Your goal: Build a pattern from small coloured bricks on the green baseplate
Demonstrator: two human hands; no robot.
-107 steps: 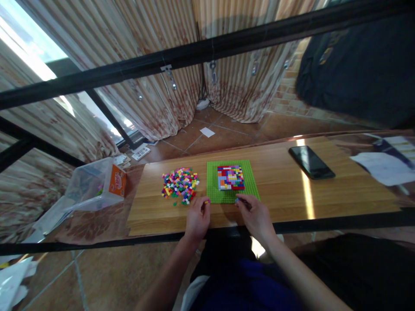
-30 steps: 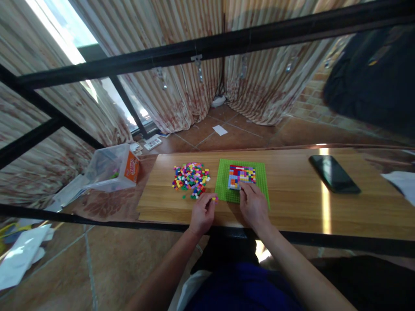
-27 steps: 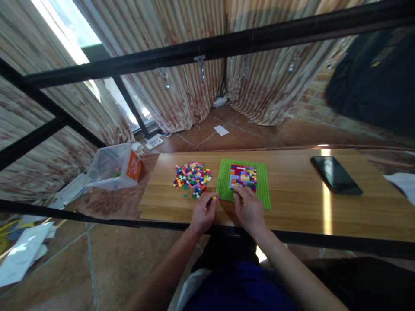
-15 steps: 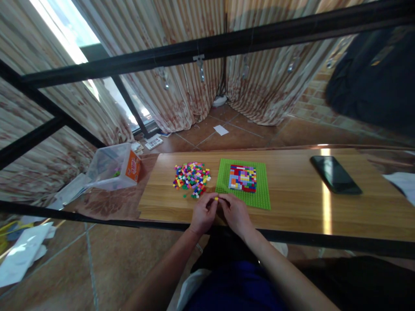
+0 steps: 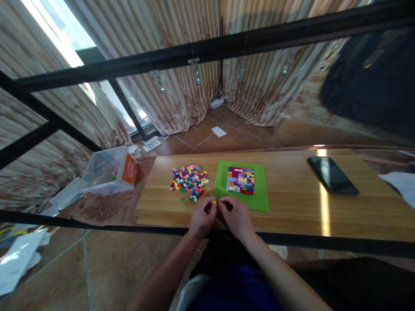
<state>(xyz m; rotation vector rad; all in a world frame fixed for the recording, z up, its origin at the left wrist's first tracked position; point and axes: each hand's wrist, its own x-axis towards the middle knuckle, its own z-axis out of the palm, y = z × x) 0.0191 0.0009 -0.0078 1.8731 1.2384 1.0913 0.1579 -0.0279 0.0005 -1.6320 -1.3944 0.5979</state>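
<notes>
The person sits before a wooden table point(image 5: 285, 216), and both forearms reach over its near edge. The left hand point(image 5: 202, 216) has thumb and forefinger closed together on a small yellow brick point(image 5: 214, 202), which shows at the fingertips. The right hand point(image 5: 237, 217) is just beside it, and its finger and thumb are clamped on a small pink brick point(image 5: 220, 201). The two bricks are very near one another; whether they touch, one cannot tell.

Both hands are at the near left corner of a green baseplate point(image 5: 260, 185). On this plate lies a flat, many-coloured block of bricks point(image 5: 240, 180), roughly square, with green studs visible around it. To the left of the plate, and apart from it, a loose pile of bricks point(image 5: 188, 179) lies on the wood.

Farther to the right, a black phone point(image 5: 332, 175) lies flat on the table. Beyond the left end stands a clear plastic box point(image 5: 103, 172) with an orange label point(image 5: 129, 170).
</notes>
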